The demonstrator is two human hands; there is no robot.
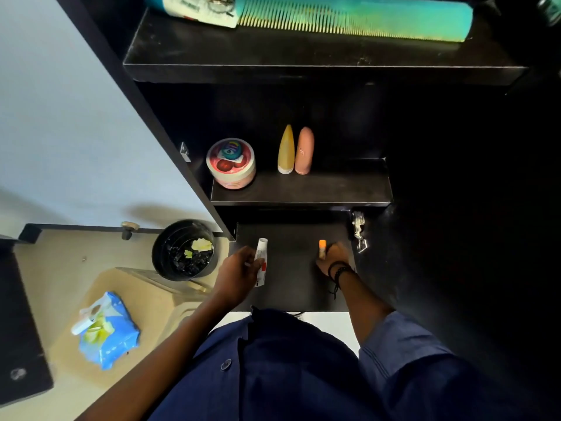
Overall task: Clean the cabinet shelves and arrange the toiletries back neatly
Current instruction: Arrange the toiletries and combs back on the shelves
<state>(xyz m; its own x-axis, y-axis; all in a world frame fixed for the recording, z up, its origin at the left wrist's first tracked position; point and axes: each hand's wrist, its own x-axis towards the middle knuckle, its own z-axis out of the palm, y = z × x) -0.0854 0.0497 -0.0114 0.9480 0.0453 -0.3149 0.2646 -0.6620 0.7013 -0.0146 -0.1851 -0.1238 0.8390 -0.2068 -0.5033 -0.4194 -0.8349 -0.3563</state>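
Observation:
I look down into a black cabinet. My left hand (pixel 238 270) grips a white tube with red marks (pixel 261 262) over the bottom shelf (pixel 291 287). My right hand (pixel 332 258), with dark bracelets at the wrist, holds a small orange-capped item (pixel 322 248) at the right of the same shelf. On the middle shelf (pixel 334 189) stand a round pink cream jar (pixel 231 163), a yellow bottle (pixel 286 149) and a pink bottle (pixel 304 151) side by side. The top shelf (pixel 303 56) carries a large teal comb (pixel 364 19) and a white tube (pixel 197 9).
A black bin (pixel 182 250) with scraps stands on the floor left of the cabinet. A blue pack of wipes (pixel 106 332) lies on a beige stool (pixel 136 299). A metal hinge (pixel 359 230) sticks out at the cabinet's right side. A dark object (pixel 18 323) sits at far left.

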